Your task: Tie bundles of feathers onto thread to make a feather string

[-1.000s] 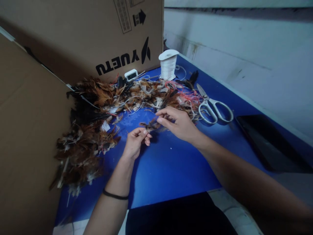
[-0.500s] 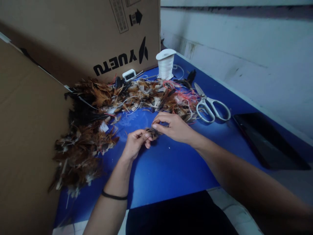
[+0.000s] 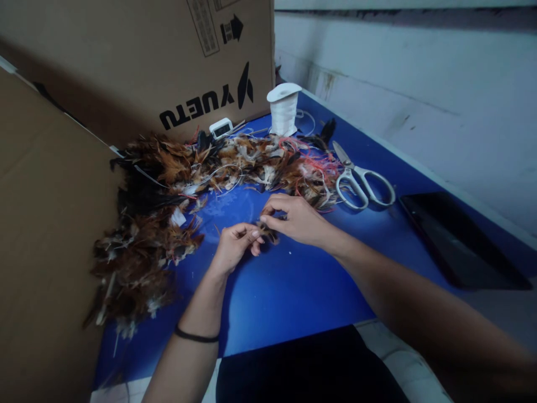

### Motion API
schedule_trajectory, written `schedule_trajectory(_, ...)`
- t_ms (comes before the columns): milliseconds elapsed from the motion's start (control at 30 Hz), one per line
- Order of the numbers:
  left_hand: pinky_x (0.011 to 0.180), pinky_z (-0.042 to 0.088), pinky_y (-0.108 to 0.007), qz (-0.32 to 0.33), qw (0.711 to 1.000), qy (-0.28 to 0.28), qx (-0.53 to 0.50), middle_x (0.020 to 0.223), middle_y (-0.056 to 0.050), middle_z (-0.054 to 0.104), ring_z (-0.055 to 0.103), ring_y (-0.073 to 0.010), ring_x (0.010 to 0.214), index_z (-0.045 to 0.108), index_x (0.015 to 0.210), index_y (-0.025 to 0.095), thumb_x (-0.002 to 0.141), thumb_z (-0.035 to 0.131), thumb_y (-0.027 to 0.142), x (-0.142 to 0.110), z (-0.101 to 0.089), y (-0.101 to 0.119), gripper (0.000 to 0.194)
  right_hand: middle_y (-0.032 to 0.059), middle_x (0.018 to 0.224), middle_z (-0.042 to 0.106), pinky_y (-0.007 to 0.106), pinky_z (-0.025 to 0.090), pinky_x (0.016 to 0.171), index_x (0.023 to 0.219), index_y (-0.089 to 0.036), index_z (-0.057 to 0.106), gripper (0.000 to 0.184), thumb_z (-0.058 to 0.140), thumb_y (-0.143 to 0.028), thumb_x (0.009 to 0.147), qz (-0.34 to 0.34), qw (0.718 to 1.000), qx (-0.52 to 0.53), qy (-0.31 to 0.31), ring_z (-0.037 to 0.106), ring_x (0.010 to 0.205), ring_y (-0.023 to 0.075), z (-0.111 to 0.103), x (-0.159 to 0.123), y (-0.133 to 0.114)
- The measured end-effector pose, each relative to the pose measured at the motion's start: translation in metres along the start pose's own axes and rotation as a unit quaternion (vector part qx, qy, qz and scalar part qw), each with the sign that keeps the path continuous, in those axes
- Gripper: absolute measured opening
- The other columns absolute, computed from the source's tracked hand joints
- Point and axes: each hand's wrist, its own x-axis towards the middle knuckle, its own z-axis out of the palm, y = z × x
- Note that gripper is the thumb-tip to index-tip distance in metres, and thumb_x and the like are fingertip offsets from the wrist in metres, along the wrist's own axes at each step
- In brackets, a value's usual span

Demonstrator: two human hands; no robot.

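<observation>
Apparently handling a small brown-and-dark feather tuft above the smooth blue desk, pinching it in the left hand, nearly closing fingers of the right hand at its edge, without discernible hold, and seemingly needing steady left pressure next.

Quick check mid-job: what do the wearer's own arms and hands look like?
Both the left hand and right hand are ungloved. No sleeve shows on either forearm. A thin, plain black band circles the left forearm; none is visible on the right, though its lower part is in shadow.
</observation>
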Motion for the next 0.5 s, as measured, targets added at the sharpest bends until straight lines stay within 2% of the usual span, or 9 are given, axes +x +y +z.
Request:
schedule_trajectory(300,0.049,0.044,-0.021,-0.003,1.0,0.001,-0.002,0.051,-0.001,0.059,0.052,-0.0082,0.043,0.063,0.069,0.011,0.076,0.068,0.038,0.0004,0.0015,-0.0013,0.028,0.0011,0.074,0.062,0.024,0.041,0.069,0.068,-0.015,0.062,0.012,0.057,-0.016,0.079,0.002,1.0,-0.01,-0.011,0.055,0.071,0.01,0.0009,0.0,-0.0003)
schedule_trajectory(400,0.05,0.044,-0.021,0.006,1.0,0.0,-0.006,0.05,0.0,0.059,0.052,-0.0081,0.044,0.063,0.07,0.011,0.077,0.067,0.037,0.0005,0.0001,-0.0023,0.027,0.0011,0.075,0.063,0.023,0.042,0.069,0.072,-0.015,0.064,0.012,0.057,-0.02,0.08,0.028,0.999,0.022,-0.014,0.056,0.071,0.0099,-0.0006,0.0005,0.0002)
schedule_trajectory(500,0.05,0.042,-0.021,0.02,0.999,0.008,-0.023,0.053,-0.001,0.06,0.052,-0.0075,0.044,0.064,0.072,0.011,0.077,0.067,0.035,0.001,-0.0028,-0.004,0.025,0.0008,0.077,0.065,0.024,0.042,0.068,0.081,-0.016,0.066,0.016,0.057,-0.029,0.082,0.07,0.996,0.052,0.025,0.056,0.07,0.0105,-0.0045,0.0016,0.0021)
